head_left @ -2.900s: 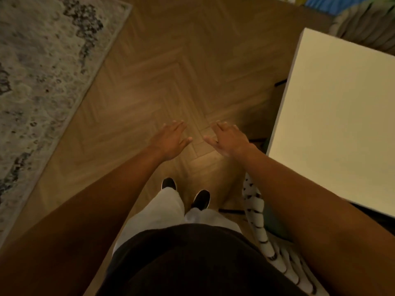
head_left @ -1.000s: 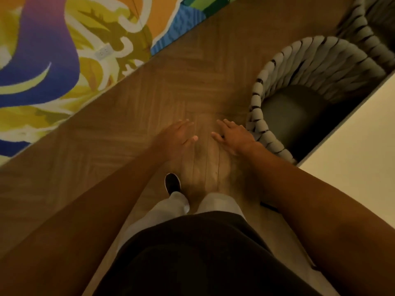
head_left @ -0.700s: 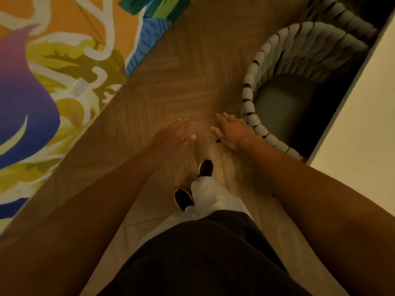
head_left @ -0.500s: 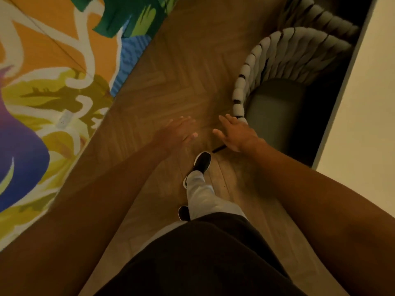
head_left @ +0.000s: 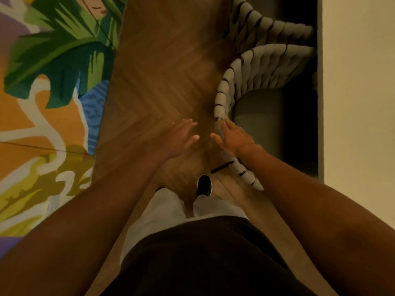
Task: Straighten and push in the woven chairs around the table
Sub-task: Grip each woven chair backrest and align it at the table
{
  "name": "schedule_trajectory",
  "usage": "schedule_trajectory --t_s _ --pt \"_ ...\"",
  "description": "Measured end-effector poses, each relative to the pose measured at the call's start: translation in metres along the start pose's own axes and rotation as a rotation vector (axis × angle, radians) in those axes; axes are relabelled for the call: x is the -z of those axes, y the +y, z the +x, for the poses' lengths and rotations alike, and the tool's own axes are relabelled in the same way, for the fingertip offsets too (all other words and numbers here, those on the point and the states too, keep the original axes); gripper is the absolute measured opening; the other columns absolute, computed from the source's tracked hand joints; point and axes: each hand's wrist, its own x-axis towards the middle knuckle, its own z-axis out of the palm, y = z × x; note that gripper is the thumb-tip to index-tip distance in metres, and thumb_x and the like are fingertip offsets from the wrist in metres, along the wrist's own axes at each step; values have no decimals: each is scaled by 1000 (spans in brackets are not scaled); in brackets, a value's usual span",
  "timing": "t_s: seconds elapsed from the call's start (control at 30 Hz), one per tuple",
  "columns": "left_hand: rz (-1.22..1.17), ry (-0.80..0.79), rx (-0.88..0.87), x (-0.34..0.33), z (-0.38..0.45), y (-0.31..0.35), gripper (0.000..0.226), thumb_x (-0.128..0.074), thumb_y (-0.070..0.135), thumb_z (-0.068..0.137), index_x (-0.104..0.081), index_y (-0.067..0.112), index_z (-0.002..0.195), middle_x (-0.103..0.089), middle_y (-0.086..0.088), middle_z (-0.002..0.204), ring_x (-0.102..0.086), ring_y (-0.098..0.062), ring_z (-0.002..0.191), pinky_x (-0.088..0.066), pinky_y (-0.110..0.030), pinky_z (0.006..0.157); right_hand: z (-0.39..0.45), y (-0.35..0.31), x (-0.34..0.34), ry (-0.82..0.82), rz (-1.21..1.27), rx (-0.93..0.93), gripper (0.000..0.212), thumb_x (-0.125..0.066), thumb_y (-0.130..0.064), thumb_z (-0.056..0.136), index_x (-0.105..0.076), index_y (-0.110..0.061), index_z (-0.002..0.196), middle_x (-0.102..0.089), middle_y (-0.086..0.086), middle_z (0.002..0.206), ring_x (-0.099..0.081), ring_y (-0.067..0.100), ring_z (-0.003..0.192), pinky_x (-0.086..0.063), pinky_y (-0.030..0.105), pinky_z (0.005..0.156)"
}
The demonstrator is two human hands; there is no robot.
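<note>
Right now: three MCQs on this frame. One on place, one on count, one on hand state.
1. Where is the nearer woven chair relative to the table?
A. Partly tucked under its edge
B. On the rug
C. Lying tipped over

2. How many woven chairs show?
A. One
B. Two
C. Four

3. The left hand is:
A. Gripping the chair
B. Open, holding nothing
C. Flat on the table

Key: 1 A, its seat runs under the table edge. 2 B, a second chair stands beyond the first. 3 B, its fingers are straight over the floor.

far chair: cut by top edge | near chair: front under table
</note>
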Motion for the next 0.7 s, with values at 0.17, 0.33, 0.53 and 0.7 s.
schedule_trajectory --t_s 0.17,0.33,0.53,0.7 --pt "22 -83 -131 27 60 -17 59 -41 56 102 -38 25 153 -36 -1 160 -28 -20 150 -22 -40 118 26 2 5 42 123 -107 64 -35 -60 103 -23 -25 155 -22 12 164 -39 36 141 -36 49 111" --pt "118 -209 -355 60 123 -29 57 -42 52 103 -38 25 152 -37 -1 160 -29 -18 149 -21 -39 119 46 -2 -2 52 231 -283 72 -31 -67 100 -12 -30 159 -11 9 168 -32 36 146 -34 50 115" --pt "292 -394 -614 84 193 -35 58 -41 50 104 -33 24 155 -29 0 164 -20 -18 153 -15 -40 122 60 -25 -20 81 399 -501 77 -29 -71 98 -4 -33 161 -5 4 170 -24 34 151 -30 50 119" --pt "448 -509 -855 89 224 -15 61 -38 51 104 -29 22 157 -21 1 166 -12 -17 155 -11 -40 123 63 -35 -32 165 544 -630 75 -31 -66 101 -7 -30 161 -7 5 169 -23 32 151 -28 49 120"
